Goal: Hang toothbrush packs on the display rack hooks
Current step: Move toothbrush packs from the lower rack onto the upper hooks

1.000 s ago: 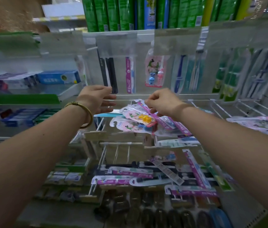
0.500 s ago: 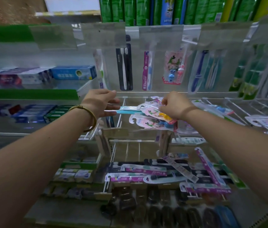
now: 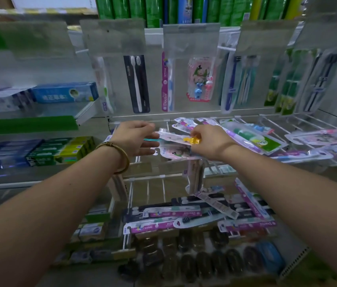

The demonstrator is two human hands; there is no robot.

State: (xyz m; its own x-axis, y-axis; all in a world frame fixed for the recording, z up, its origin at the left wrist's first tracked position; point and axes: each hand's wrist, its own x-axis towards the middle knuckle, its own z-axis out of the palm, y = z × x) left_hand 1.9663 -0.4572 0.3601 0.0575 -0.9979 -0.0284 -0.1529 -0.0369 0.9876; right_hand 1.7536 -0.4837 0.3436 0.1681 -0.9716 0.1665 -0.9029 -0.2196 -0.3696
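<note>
White wire display rack (image 3: 300, 123) across the middle, prongs running from far wall toward near edge. Lying flat on the prongs: pink children's toothbrush packs (image 3: 173, 151) at centre, a purple-and-green pack (image 3: 254, 137) just right, more pink packs (image 3: 325, 139) far right. Lower wire tier (image 3: 157, 189) nearer, carrying black and magenta toothbrush packs (image 3: 173, 214) laid crosswise. Left: green-edged shelf (image 3: 26, 125) holding toothpaste boxes (image 3: 64, 93).

Shop aisle, dim light. Grey back panel (image 3: 204, 104) at 12 o'clock. Green-edged shelf (image 3: 26, 125) at 9 o'clock carrying toothpaste boxes (image 3: 64, 93). Green tubes (image 3: 153, 7) on top shelf at 12 o'clock. Dark combs (image 3: 204, 264) at 6 o'clock.
</note>
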